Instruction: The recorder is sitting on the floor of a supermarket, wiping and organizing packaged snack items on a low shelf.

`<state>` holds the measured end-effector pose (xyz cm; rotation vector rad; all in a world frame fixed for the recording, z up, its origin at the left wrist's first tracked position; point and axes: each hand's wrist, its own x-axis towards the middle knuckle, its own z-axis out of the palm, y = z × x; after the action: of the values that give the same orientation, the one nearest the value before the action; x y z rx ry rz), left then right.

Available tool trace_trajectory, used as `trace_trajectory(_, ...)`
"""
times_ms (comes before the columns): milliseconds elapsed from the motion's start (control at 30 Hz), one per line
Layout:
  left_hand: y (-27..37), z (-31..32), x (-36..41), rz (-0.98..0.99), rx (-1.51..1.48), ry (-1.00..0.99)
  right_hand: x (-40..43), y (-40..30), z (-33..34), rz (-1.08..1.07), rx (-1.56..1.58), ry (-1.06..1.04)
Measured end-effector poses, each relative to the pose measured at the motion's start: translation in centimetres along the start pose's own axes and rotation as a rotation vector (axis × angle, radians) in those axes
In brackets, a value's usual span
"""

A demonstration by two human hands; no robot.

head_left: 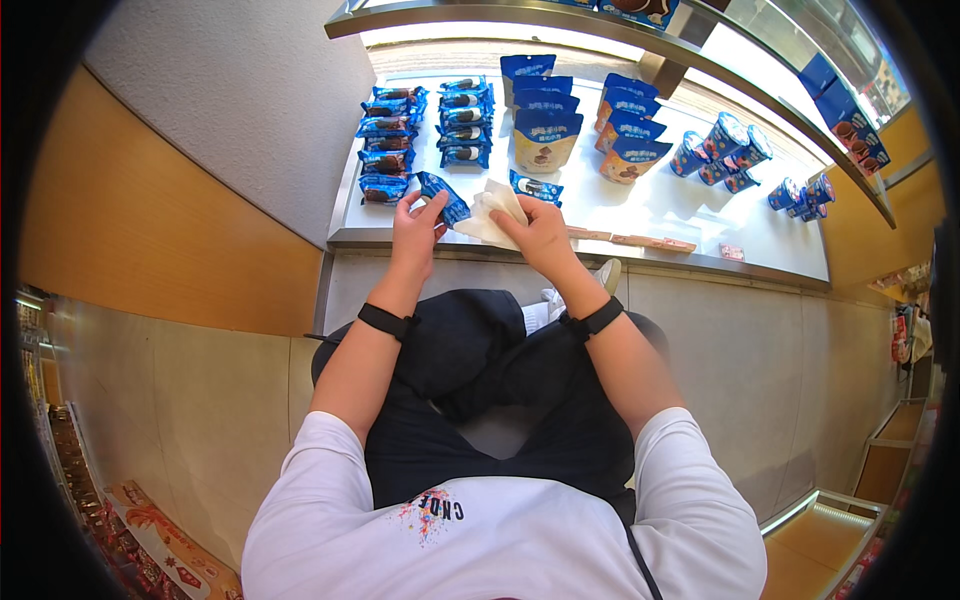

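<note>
My left hand (417, 225) grips a blue snack packet (445, 201) over the front edge of a white display shelf (480, 229). Close beside it, my right hand (541, 232) pinches a crumpled white tissue (491, 214) whose left corner reaches the packet's lower end. Behind the tissue lies another blue packet (535, 187), partly covered by my right hand. Two columns of similar packets stand further back: one with brown pictures (387, 142) on the left and one with dark and white pictures (465, 135) beside it.
Stand-up pouches (547, 146) and orange-blue pouches (634, 154) fill the shelf's middle. Blue cups (724, 135) are stacked to the right. Low pink strips (652, 242) line the front edge. An upper shelf rail (525, 19) overhangs the back, and a wooden panel (165, 225) bounds the left.
</note>
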<state>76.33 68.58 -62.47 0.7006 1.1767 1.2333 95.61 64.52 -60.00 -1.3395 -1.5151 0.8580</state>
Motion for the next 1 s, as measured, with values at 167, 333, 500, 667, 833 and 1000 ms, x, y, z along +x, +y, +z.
trace_trajectory(167, 0.2, -0.1, -0.1, 0.003, -0.029, -0.022, 0.4, -0.7, -0.8, 0.125, 0.327, 0.069)
trace_trajectory(333, 0.3, 1.3, -1.4, 0.039, -0.026, -0.188, 0.2, -0.2, -0.3, 0.119, 0.360, 0.089)
trace_trajectory(500, 0.4, 1.3, -1.8, 0.031, -0.009, -0.253, -0.2, -0.7, 0.6, 0.070, 0.194, 0.046)
trace_trajectory(667, 0.4, 1.1, -1.7, 0.048, -0.030, -0.255, 0.2, 0.2, 0.7, 0.141, 0.252, 0.071)
trace_trajectory(833, 0.5, 1.4, -1.7, 0.038, -0.056, -0.252, 1.0, 2.1, 0.1, 0.261, 0.398, 0.148)
trace_trajectory(1000, 0.4, 0.9, -1.3, 0.032, -0.074, -0.247, 1.0, 0.4, -0.7, 0.517, 0.967, 0.168)
